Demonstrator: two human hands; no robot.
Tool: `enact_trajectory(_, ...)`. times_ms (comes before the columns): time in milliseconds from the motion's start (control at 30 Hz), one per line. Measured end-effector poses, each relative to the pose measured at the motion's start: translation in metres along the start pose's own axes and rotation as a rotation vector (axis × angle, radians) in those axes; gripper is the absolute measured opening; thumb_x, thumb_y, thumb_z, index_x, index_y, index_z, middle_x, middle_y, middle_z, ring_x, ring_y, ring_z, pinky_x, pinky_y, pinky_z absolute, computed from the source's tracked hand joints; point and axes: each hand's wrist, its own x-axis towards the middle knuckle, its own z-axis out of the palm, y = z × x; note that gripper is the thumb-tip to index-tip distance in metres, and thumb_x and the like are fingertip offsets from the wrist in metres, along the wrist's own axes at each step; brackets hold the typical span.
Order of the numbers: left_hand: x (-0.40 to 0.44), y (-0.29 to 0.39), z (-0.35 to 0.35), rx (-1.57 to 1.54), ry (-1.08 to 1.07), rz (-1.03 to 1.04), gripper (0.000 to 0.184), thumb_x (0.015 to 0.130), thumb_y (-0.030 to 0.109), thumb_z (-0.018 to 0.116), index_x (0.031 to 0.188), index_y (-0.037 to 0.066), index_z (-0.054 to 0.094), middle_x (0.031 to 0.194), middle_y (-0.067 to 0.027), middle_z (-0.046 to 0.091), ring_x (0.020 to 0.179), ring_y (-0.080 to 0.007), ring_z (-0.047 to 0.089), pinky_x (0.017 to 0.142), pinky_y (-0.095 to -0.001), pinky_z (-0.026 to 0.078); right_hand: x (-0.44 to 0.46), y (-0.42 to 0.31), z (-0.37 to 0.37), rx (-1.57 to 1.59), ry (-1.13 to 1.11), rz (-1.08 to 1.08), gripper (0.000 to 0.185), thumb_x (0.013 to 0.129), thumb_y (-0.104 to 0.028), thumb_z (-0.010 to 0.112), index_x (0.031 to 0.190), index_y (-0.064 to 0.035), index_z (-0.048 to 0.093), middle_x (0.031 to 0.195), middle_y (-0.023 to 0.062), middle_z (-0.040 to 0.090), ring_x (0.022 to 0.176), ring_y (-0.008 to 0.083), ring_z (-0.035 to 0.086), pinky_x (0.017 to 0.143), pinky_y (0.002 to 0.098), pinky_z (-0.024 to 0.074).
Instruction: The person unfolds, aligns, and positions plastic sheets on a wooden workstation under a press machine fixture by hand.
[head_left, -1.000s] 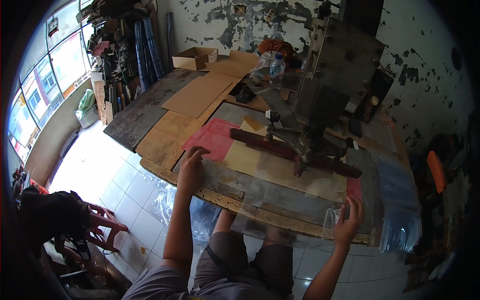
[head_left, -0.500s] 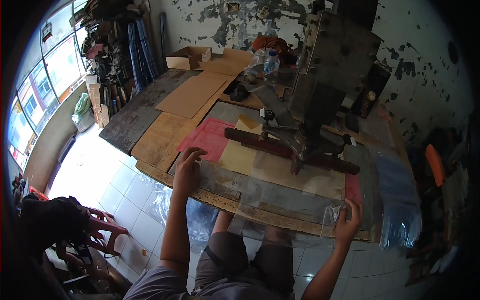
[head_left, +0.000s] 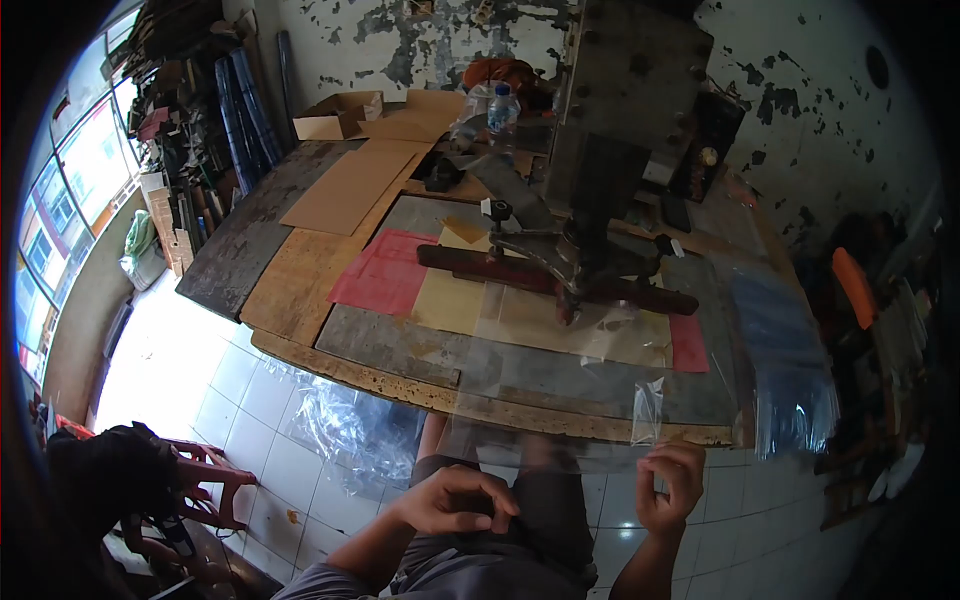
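Observation:
In front of my lap, below the table edge, my left hand is loosely bent, with a gap between thumb and fingers and nothing visible in it. My right hand pinches thumb to forefinger at the lower right corner of a clear plastic sheet. This sheet lies partly on the worktop and hangs over its front edge, with a shiny crease near my right fingers. Under its far part lie a cream sheet and a red sheet. A dark press bar crosses above them.
The press column rises behind the bar. Blue-tinted plastic sheets hang over the right side. Flat cardboard and an open box lie back left, near a water bottle. Crumpled clear plastic is under the table; a red stool stands left.
My left hand has left the worktop and come down toward my lap. My right hand has dropped slightly, to the sheet's lower corner. The view has shifted a little.

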Motion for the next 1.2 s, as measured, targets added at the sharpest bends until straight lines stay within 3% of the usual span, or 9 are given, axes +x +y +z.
enact_trajectory(33, 0.001, -0.010, -0.001, -0.056, -0.056, 0.039, 0.027, 0.094, 0.011, 0.068, 0.112, -0.008, 0.065, 0.097, -0.0177, 0.070, 0.093, -0.0272, 0.068, 0.098, -0.0463, 0.048, 0.000, -0.011, -0.001, 0.005, -0.048, -0.024, 0.021, 0.079, 0.006, 0.075, 0.091, -0.0084, 0.066, 0.096, 0.0075, 0.065, 0.088, 0.0249, 0.066, 0.074, 0.0367, 0.0529)
enact_trajectory(100, 0.004, -0.027, -0.004, -0.166, -0.166, 0.122, 0.032, 0.097, 0.018, 0.066, 0.117, -0.007, 0.064, 0.096, -0.0133, 0.069, 0.098, -0.0240, 0.068, 0.103, -0.0433, 0.047, -0.005, -0.033, 0.006, 0.410, -0.258, 0.006, 0.022, 0.077, 0.005, 0.077, 0.091, -0.0092, 0.066, 0.096, 0.0068, 0.065, 0.088, 0.0238, 0.067, 0.073, 0.0358, 0.0540)
enact_trajectory(167, 0.004, -0.033, -0.003, -0.274, -0.198, 0.068, 0.038, 0.096, 0.027, 0.066, 0.114, -0.007, 0.063, 0.094, -0.0131, 0.068, 0.096, -0.0244, 0.067, 0.106, -0.0455, 0.044, -0.008, -0.050, 0.024, 0.607, -0.470, -0.057, 0.021, 0.078, 0.003, 0.078, 0.092, -0.0073, 0.066, 0.097, 0.0071, 0.064, 0.088, 0.0220, 0.067, 0.072, 0.0346, 0.0549)
enact_trajectory(367, -0.010, -0.036, -0.005, -0.320, -0.229, -0.075, 0.046, 0.095, 0.035, 0.067, 0.113, -0.007, 0.061, 0.099, -0.0132, 0.065, 0.090, -0.0214, 0.064, 0.095, -0.0402, 0.047, -0.047, -0.056, 0.051, 0.746, -0.511, 0.113, 0.020, 0.081, 0.002, 0.078, 0.095, -0.0041, 0.064, 0.099, 0.0074, 0.061, 0.087, 0.0210, 0.066, 0.074, 0.0327, 0.0548)
enact_trajectory(500, -0.020, -0.033, -0.005, -0.281, -0.254, -0.155, 0.051, 0.096, 0.036, 0.068, 0.120, -0.008, 0.059, 0.107, -0.0130, 0.063, 0.090, -0.0194, 0.063, 0.084, -0.0353, 0.047, -0.045, -0.051, 0.047, 0.807, -0.711, 0.260, 0.017, 0.084, 0.001, 0.075, 0.094, -0.0055, 0.064, 0.100, 0.0058, 0.059, 0.089, 0.0193, 0.065, 0.076, 0.0316, 0.0537)
enact_trajectory(667, -0.023, -0.027, -0.004, -0.231, -0.324, -0.150, 0.056, 0.095, 0.038, 0.069, 0.124, -0.008, 0.058, 0.111, -0.0142, 0.062, 0.089, -0.0191, 0.063, 0.084, -0.0344, 0.048, -0.052, -0.047, 0.054, 0.828, -0.834, 0.324, 0.015, 0.082, 0.001, 0.078, 0.090, -0.0036, 0.066, 0.098, 0.0073, 0.060, 0.091, 0.0192, 0.065, 0.075, 0.0299, 0.0528)
enact_trajectory(900, -0.026, -0.027, -0.007, -0.198, -0.332, -0.154, 0.060, 0.093, 0.040, 0.070, 0.126, -0.009, 0.059, 0.119, -0.0170, 0.060, 0.088, -0.0197, 0.064, 0.089, -0.0359, 0.047, -0.052, -0.050, 0.056, 0.878, -0.810, 0.398, 0.014, 0.083, 0.001, 0.078, 0.091, -0.0027, 0.066, 0.098, 0.0075, 0.060, 0.093, 0.0193, 0.064, 0.075, 0.0311, 0.0529)
enact_trajectory(1200, -0.022, -0.029, -0.009, -0.209, -0.342, -0.166, 0.062, 0.092, 0.042, 0.070, 0.124, -0.010, 0.059, 0.110, -0.0153, 0.061, 0.087, -0.0198, 0.063, 0.092, -0.0378, 0.045, -0.050, -0.052, 0.053, 0.833, -0.805, 0.413, 0.014, 0.085, -0.002, 0.078, 0.092, -0.0043, 0.066, 0.103, 0.0067, 0.059, 0.089, 0.0158, 0.065, 0.074, 0.0293, 0.0530)
